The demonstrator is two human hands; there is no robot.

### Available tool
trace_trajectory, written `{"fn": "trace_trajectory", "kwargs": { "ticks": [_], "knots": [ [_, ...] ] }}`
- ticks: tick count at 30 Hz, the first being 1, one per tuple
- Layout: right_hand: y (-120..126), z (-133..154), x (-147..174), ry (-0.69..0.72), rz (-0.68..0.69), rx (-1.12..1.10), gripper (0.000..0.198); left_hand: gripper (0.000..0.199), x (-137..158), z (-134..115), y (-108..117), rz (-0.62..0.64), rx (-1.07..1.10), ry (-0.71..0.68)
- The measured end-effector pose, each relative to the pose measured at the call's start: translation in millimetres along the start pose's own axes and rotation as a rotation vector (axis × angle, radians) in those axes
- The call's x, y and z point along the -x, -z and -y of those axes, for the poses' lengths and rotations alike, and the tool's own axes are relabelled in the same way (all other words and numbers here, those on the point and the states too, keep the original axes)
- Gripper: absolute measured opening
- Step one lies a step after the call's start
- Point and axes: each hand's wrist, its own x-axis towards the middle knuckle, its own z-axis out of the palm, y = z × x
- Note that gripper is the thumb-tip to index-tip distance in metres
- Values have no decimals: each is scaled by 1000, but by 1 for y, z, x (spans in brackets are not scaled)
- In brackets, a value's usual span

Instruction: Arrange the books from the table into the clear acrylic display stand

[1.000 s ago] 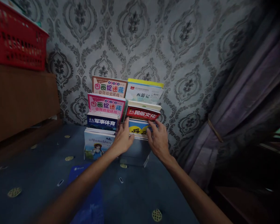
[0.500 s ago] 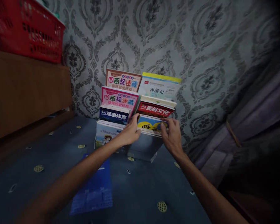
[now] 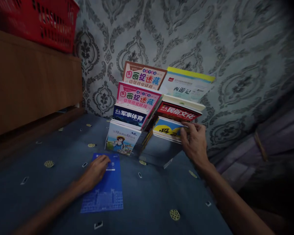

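Two stacked columns of upright books stand against the wall. At the right column's front, my right hand (image 3: 194,142) grips the edge of a blue-and-yellow book (image 3: 170,129) with upside-down lettering. Its thumb is in front and its fingers are behind. A dark plain panel (image 3: 159,150) is below that book. My left hand (image 3: 96,169) is over a blue booklet (image 3: 109,192) lying flat on the cloth; its fingers are curled together, and contact with the booklet cannot be made out. A pale book with a girl in a hat (image 3: 122,137) fronts the left column.
Behind are a navy book (image 3: 128,116), pink (image 3: 137,99) and brown (image 3: 144,76) picture books, a red book (image 3: 177,111) and a yellow-topped book (image 3: 186,85). A wooden cabinet (image 3: 34,85) bearing a red basket (image 3: 56,24) is left; a tied curtain (image 3: 250,150) hangs right.
My left hand has left the blue-and-yellow book and come down to the left, over the blue booklet. My right hand stays at the book's right edge. The view has shifted.
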Motion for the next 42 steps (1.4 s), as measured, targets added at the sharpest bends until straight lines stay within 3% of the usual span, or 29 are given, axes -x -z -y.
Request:
{"fn": "trace_trajectory", "kwargs": {
  "ticks": [5, 11, 14, 18, 25, 28, 33, 38, 39, 42],
  "knots": [
    [-5, 4, -3, -36, -3, -28, 36, 28, 13, 30, 12, -42, -51, 105],
    [-6, 11, 1, -88, -33, -129, 38, 32, 16, 39, 4, -49, -114, 54],
    [-9, 11, 7, -179, -90, -242, 50, 32, 17, 41, 3, -64, -122, 49],
    [-20, 5, 16, -377, -184, -451, 71, 32, 9, 32, 10, -92, -117, 51],
    [-38, 1, 34, -481, -245, -640, 65, 31, -27, -8, 17, -200, -84, -152],
    [-38, 0, 40, -496, -242, -648, 62, 30, -36, -11, 11, -244, -63, -178],
    [-28, -2, 48, -516, -212, -607, 57, 31, -30, 12, 13, -205, -47, -70],
    [-22, 34, 92, -496, -411, -417, 45, 34, -4, 40, 33, -75, -50, 130],
    [-21, 48, 105, -456, -375, -406, 42, 34, 1, 45, 35, -62, -53, 163],
    [-22, 98, 145, -216, 7, -477, 31, 36, 14, 52, 28, -25, -90, 184]
  ]
}}
